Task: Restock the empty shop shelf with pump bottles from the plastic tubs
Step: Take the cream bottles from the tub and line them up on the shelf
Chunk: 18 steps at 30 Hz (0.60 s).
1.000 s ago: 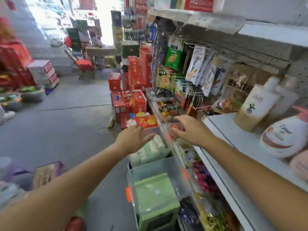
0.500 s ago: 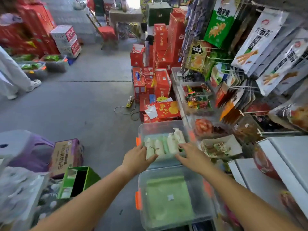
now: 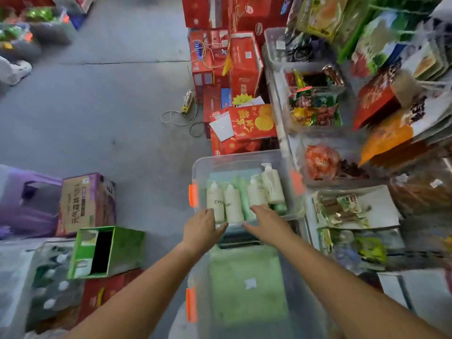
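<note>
A purple stool [image 3: 27,199] is seen at 9 o'clock of the view. A cardboard box [image 3: 85,204] is set just beside it at its 3 o'clock, and a green box [image 3: 117,248] lies open at that box's 5 o'clock. The left hand [image 3: 203,231] is placed at the near rim of the far tub [image 3: 239,155], fingers straight and apart, nothing clasped. Whether the rim is touched cannot be told. Pump bottles [image 3: 233,204] are laid side by side inside this tub, pumps toward 12 o'clock. The right hand [image 3: 266,223] is stretched over the same rim at the tub's 6 o'clock, fingers loosely spread by the bottle bases, nothing gripped. A near tub [image 3: 203,302] holding a green pad [image 3: 247,289] is placed at 6 o'clock of the far one. Snack bins [image 3: 315,99] are ranged at 2 o'clock.
</note>
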Tool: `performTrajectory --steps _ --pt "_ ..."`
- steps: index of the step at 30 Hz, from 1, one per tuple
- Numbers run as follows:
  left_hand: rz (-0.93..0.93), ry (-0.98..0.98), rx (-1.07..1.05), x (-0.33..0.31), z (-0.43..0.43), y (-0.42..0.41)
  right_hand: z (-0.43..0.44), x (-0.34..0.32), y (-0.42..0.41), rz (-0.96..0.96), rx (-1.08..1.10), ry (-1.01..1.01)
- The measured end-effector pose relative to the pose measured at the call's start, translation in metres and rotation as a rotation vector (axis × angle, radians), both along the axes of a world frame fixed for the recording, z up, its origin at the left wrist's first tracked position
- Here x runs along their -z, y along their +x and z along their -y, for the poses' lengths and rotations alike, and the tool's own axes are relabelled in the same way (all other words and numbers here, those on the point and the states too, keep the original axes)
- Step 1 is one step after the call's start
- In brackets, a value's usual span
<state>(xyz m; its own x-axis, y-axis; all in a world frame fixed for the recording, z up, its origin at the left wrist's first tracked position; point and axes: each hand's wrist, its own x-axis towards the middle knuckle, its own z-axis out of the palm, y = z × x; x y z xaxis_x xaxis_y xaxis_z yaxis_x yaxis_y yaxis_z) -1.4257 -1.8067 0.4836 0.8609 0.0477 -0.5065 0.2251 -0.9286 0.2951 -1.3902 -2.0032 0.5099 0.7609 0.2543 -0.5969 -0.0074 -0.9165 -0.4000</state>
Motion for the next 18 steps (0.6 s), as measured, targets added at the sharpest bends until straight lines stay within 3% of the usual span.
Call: performTrajectory --steps 12,18 --pt "-0.137 -0.044 -0.251 0.148 0.008 0.092 -0.055 0.156 0.073 -0.177 0.108 -0.121" --pt "-0.243 -0.054 -0.392 0.182 0.015 0.107 -0.077 0.197 0.086 -0.172 0.201 -0.227"
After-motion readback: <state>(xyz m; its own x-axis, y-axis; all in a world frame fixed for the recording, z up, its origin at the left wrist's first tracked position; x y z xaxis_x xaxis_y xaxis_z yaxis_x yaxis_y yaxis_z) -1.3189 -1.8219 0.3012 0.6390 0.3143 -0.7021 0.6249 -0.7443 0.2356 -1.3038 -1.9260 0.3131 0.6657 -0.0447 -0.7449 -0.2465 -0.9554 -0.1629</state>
